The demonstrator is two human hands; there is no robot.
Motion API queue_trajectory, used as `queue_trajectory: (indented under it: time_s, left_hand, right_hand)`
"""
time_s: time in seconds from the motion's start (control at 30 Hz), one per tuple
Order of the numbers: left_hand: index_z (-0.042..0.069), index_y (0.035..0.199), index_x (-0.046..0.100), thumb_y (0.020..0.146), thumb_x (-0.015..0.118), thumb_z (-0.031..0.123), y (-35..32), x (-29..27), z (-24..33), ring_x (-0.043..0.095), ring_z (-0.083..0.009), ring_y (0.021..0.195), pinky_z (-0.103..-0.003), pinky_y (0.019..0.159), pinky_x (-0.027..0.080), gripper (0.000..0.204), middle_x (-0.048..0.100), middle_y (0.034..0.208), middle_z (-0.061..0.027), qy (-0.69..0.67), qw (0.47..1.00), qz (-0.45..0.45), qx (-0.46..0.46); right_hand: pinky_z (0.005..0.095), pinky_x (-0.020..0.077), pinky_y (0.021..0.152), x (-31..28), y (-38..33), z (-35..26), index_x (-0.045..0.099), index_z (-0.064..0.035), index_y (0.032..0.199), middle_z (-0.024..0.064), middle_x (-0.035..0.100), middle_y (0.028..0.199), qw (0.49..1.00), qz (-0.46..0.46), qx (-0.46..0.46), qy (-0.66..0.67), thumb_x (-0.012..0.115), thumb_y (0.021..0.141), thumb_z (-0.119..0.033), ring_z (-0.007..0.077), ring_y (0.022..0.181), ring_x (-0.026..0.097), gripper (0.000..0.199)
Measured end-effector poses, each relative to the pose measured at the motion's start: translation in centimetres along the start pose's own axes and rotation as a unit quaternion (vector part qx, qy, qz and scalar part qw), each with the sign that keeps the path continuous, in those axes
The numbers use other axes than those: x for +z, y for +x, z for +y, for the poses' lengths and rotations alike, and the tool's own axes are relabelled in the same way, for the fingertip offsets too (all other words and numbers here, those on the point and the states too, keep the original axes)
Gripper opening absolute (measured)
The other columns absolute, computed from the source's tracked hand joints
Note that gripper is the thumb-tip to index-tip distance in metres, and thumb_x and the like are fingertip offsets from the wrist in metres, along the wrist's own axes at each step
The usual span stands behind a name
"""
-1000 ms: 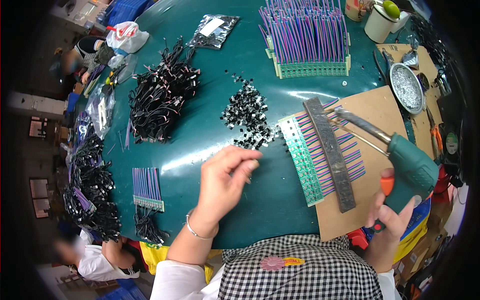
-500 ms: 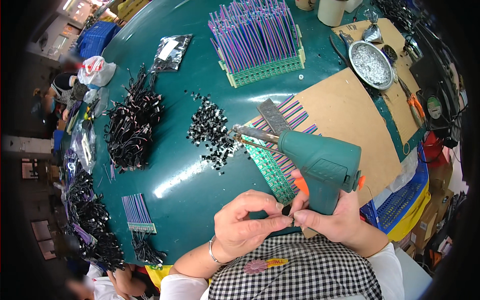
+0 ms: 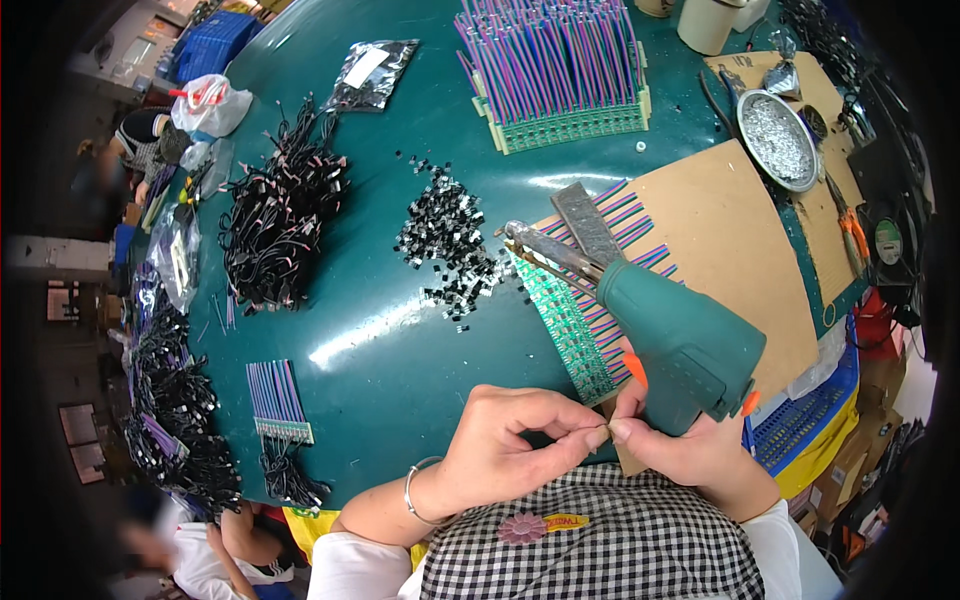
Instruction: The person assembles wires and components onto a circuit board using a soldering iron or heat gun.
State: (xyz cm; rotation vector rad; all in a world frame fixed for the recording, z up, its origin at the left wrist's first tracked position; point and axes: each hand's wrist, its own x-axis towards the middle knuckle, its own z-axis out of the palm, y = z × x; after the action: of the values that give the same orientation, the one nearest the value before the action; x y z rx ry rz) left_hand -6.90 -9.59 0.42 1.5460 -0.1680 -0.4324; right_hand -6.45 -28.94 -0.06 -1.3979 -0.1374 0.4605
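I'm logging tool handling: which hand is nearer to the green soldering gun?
Right. The right hand is wrapped around the green soldering gun's grip from below. The left hand sits to its left, off the gun, its fingertips meeting the right hand's.

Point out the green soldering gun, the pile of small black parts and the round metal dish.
soldering gun (image 3: 690,350), head view, on its green body.
pile of small black parts (image 3: 447,240), head view, middle of the pile.
round metal dish (image 3: 778,138), head view, on the silvery bits filling it.
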Motion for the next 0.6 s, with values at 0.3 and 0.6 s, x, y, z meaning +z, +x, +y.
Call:
queue_trajectory:
  time_s: [0.3, 0.6]
  left_hand:
    - [-0.003, 0.079, 0.059, 0.084, 0.058, 0.004, 3.3, -3.5, -4.0, 0.06, -0.0125, 0.061, -0.023, 0.058, 0.051, 0.009, 0.063, 0.071, -0.0098, -0.104, 0.974, 0.164, -0.116]
    - [-0.003, 0.078, 0.059, 0.084, 0.057, 0.006, 4.5, -4.8, -5.1, 0.059, -0.0118, 0.056, -0.022, 0.054, 0.05, 0.011, 0.063, 0.069, -0.0091, -0.111, 0.971, 0.13, -0.164]
  right_hand:
    - [0.0261, 0.0475, 0.05, -0.4, -1.4, -0.7, 0.037, 0.0043, 0.122, 0.0162, 0.053, 0.1, 0.987, 0.159, 0.014, 0.021, 0.068, 0.07, -0.01, 0.0162, 0.059, 0.056, 0.063]
    - [0.0237, 0.0453, 0.037, -2.0, -3.6, -0.5, 0.037, 0.0079, 0.116, 0.0203, 0.049, 0.107, 0.971, 0.225, 0.048, 0.064, 0.074, 0.064, -0.013, 0.0164, 0.052, 0.055, 0.067]
